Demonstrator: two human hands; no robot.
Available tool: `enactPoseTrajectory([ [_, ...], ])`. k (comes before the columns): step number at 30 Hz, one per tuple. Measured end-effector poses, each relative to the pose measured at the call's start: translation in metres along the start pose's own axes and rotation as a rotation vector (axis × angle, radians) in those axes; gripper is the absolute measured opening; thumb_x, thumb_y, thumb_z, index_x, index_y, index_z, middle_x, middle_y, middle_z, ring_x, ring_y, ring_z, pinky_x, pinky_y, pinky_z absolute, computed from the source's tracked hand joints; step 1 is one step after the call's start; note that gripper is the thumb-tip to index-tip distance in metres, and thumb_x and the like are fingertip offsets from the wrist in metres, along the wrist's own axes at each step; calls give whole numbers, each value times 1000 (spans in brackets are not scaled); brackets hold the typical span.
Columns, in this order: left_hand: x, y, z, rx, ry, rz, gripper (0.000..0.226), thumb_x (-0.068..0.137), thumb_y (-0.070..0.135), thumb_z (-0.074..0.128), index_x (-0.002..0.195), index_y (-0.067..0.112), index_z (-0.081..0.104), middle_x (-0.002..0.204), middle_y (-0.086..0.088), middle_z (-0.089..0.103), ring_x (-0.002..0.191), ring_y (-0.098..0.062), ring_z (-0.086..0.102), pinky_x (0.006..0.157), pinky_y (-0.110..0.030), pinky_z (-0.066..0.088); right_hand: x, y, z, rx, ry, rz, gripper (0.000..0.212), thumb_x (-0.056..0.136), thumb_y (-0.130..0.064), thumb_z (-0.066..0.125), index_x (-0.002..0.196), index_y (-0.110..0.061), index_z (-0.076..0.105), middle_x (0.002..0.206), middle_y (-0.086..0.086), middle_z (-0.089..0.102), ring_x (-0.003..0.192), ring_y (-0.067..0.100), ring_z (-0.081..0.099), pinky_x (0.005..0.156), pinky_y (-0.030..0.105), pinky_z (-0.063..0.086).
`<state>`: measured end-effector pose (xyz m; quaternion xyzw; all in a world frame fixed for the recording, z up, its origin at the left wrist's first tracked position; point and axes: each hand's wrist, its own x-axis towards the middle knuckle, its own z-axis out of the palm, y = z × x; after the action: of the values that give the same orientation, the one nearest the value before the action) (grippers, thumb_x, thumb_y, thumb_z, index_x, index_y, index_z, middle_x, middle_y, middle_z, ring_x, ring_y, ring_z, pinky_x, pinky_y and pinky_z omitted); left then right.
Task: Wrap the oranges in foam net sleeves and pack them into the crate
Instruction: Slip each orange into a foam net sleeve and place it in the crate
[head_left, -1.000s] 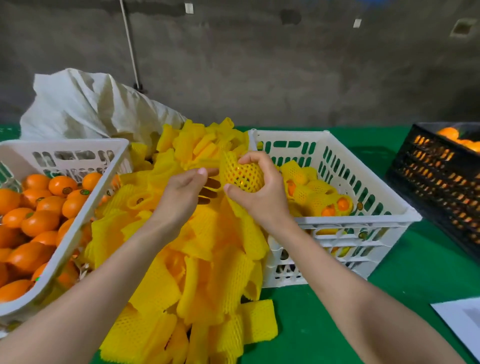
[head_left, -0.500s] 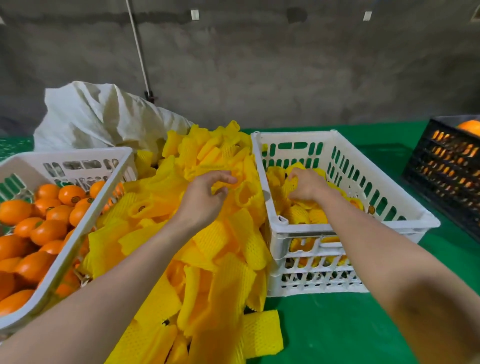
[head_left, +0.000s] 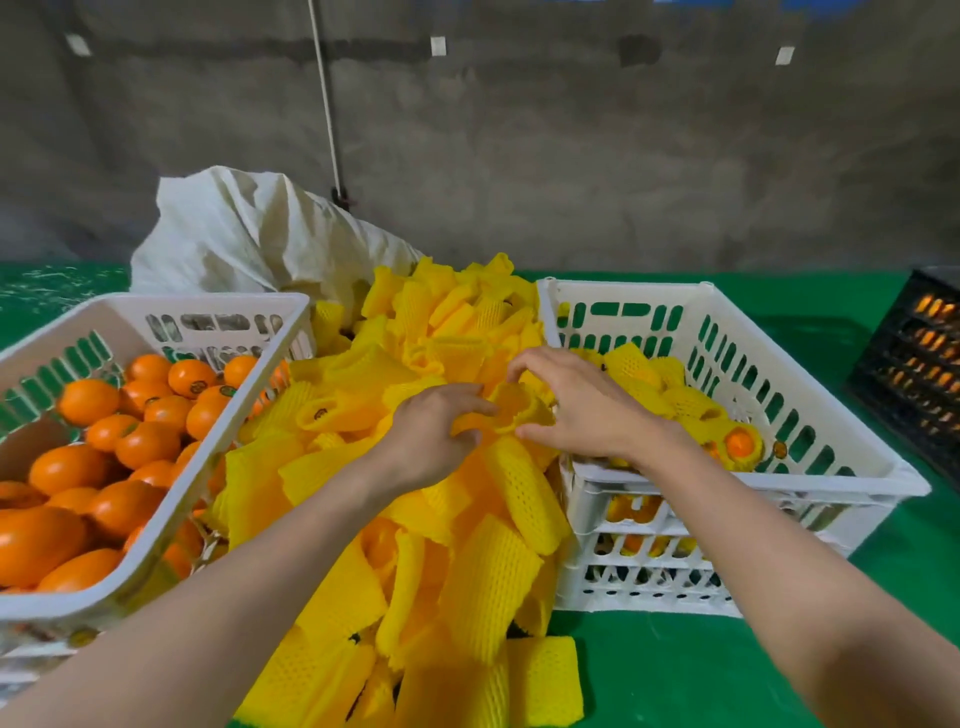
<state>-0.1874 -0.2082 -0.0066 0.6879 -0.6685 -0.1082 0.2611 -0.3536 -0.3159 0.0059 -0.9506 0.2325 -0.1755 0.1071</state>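
1. The right hand (head_left: 592, 410), which half a second ago was down in the white crate (head_left: 727, 480) leaving a wrapped orange (head_left: 740, 442), is back over the yellow pile (head_left: 488, 582) on the desk (head_left: 675, 670).
2. Both hands meet on one foam net sleeve (head_left: 511, 408). The left hand (head_left: 431, 441) has its fingers pinched on the near edge, and the right's fingers and thumb are clamped on the far rim.
3. So one fruit is packed and a new round begins. The bare oranges (head_left: 148, 441) wait in the left basket (head_left: 174, 506).
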Motion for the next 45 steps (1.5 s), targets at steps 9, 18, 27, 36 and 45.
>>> enactPoseTrajectory([
  [9,-38,-37,-10,174,-246,-211,23,93,19,55,115,15,61,124,-5,60,116,-24,53,98,-37,39,14,-29,-10,218,525,160,17,86,-6,60,97,-19,56,98,-8,60,89,6,52,75,20,40],
  [18,-73,-10,-50,-1053,283,-297,19,94,18,56,111,11,57,104,-10,60,93,-24,58,86,-45,47,19,-86,2,1025,237,169,24,89,1,54,96,-20,63,97,-3,70,96,14,65,84,27,54],
  [27,-98,-37,-65,-567,534,-248,22,80,-10,63,81,12,62,76,3,61,63,1,54,57,-32,45,36,-133,15,732,272,202,15,86,-16,63,80,-3,64,89,10,58,89,20,54,81,36,45],
  [36,-120,-98,-126,-541,158,-59,32,73,0,53,96,21,59,100,-1,63,95,-16,60,77,-30,52,82,-177,33,577,346,36,12,91,-13,57,89,-2,57,82,14,58,77,32,53,72,40,44],
  [45,-96,-204,-119,184,-442,-438,71,84,13,67,145,25,32,133,-12,38,115,-35,49,93,-44,49,102,-193,59,760,116,20,21,93,-6,52,82,-23,56,78,-10,60,72,-1,57,66,19,46],
])
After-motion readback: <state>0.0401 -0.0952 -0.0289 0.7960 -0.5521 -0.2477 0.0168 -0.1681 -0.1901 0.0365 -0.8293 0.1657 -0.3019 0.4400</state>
